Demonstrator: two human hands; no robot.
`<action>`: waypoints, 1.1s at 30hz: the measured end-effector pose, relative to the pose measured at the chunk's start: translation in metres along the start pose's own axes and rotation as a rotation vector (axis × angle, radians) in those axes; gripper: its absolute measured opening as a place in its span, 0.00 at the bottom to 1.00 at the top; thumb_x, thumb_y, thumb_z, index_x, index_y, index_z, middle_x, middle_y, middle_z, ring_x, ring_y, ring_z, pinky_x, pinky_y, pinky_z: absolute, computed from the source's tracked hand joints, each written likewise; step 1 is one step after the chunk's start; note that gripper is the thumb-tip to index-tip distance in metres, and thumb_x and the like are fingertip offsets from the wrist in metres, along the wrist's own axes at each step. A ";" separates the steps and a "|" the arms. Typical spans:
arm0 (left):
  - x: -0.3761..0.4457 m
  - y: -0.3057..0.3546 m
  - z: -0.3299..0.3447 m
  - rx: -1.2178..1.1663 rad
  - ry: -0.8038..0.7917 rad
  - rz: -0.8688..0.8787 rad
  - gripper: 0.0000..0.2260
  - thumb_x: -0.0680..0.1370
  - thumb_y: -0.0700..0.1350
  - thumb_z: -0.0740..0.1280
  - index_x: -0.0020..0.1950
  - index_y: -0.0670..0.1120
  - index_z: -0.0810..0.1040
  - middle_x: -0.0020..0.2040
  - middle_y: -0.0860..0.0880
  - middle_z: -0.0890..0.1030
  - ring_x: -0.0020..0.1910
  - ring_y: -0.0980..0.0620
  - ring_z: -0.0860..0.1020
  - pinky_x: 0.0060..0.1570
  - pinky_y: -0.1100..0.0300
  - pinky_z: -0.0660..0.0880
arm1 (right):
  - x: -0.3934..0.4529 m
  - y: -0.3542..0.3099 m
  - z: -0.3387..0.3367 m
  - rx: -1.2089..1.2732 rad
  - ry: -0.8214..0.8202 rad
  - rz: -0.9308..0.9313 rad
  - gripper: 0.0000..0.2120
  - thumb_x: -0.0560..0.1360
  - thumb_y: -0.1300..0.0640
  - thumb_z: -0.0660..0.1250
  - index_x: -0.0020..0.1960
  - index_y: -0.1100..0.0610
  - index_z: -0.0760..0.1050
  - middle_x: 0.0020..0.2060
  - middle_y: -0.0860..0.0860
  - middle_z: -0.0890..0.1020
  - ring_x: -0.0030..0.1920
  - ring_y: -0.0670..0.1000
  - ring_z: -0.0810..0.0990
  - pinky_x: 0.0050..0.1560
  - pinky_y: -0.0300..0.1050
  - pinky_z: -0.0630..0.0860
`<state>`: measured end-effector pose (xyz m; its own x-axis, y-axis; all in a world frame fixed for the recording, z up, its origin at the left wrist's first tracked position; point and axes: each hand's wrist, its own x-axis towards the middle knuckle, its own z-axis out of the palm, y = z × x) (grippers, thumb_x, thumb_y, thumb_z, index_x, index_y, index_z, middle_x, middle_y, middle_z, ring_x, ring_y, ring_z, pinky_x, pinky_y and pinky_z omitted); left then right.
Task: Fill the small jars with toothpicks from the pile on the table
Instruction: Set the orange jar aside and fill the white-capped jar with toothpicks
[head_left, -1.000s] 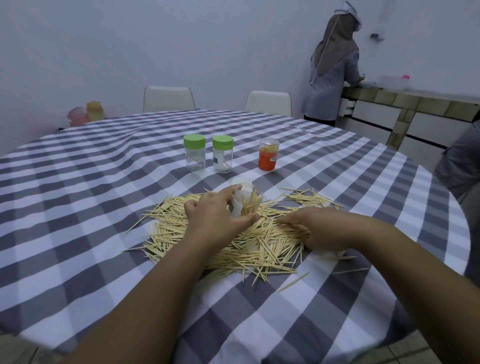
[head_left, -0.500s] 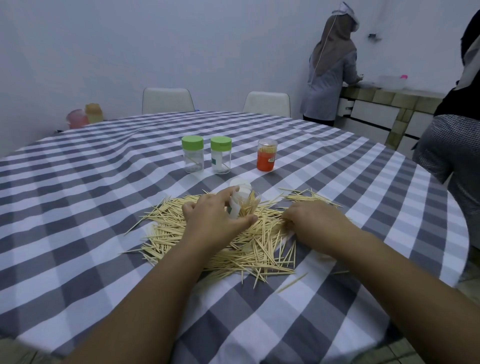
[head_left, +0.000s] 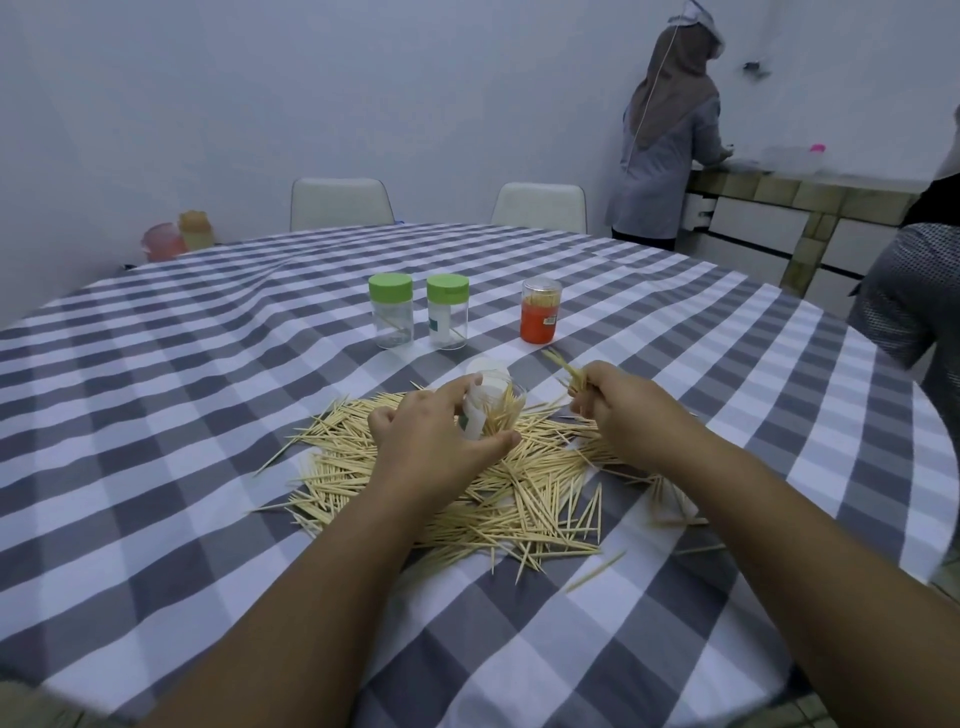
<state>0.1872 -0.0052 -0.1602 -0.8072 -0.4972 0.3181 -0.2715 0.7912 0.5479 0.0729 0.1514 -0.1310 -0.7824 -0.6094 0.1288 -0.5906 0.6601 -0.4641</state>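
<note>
From the head camera, the left hand (head_left: 431, 441) grips a small clear jar (head_left: 488, 410), thumb on the near side and fingers curled round the far side, holding it tilted over the pile of toothpicks (head_left: 467, 483) on the checked tablecloth (head_left: 156, 467). The jar has no lid on and holds a loose sheaf of toothpicks leaning toward its mouth; a white label covers its left part. Just right of that grip, the right hand (head_left: 628, 415) pinches a small bunch of toothpicks (head_left: 569, 371), raised off the pile with the tips pointing up and away; how many fingers close on it is hard to tell, as the back of the hand hides them.

Beyond both hands stand three more containers, apart from the pile. Two clear jars wear green lids: the left jar (head_left: 390, 312) shows what may be a single toothpick inside, the middle jar (head_left: 447, 312) carries a white label. To their right an orange-labelled jar (head_left: 541, 310) with a clear top looks packed with toothpicks. Past the left forearm's side, at the far table edge, sit two blurred coloured tubs (head_left: 176, 239).
</note>
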 end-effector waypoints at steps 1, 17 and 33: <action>0.000 0.000 0.000 0.003 -0.002 -0.001 0.31 0.71 0.66 0.67 0.72 0.60 0.65 0.62 0.53 0.75 0.64 0.52 0.66 0.59 0.54 0.54 | 0.001 -0.002 0.000 0.069 0.009 -0.003 0.07 0.81 0.59 0.54 0.48 0.52 0.69 0.48 0.52 0.79 0.47 0.52 0.77 0.46 0.47 0.72; 0.001 0.004 0.002 -0.004 0.009 0.032 0.30 0.71 0.64 0.67 0.71 0.59 0.66 0.58 0.56 0.74 0.65 0.54 0.64 0.56 0.56 0.53 | 0.020 -0.051 0.025 1.325 0.183 -0.025 0.09 0.83 0.59 0.52 0.55 0.56 0.71 0.35 0.50 0.84 0.50 0.55 0.83 0.53 0.51 0.77; 0.005 0.000 0.006 0.014 0.064 0.022 0.26 0.71 0.66 0.65 0.67 0.60 0.69 0.56 0.56 0.77 0.62 0.55 0.68 0.56 0.54 0.54 | 0.007 -0.059 0.038 0.983 -0.004 0.061 0.09 0.82 0.55 0.55 0.55 0.49 0.74 0.44 0.45 0.80 0.43 0.41 0.80 0.41 0.35 0.75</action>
<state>0.1797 -0.0059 -0.1636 -0.7780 -0.5010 0.3791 -0.2618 0.8071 0.5292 0.1098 0.0909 -0.1361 -0.8043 -0.5890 0.0787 -0.1205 0.0320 -0.9922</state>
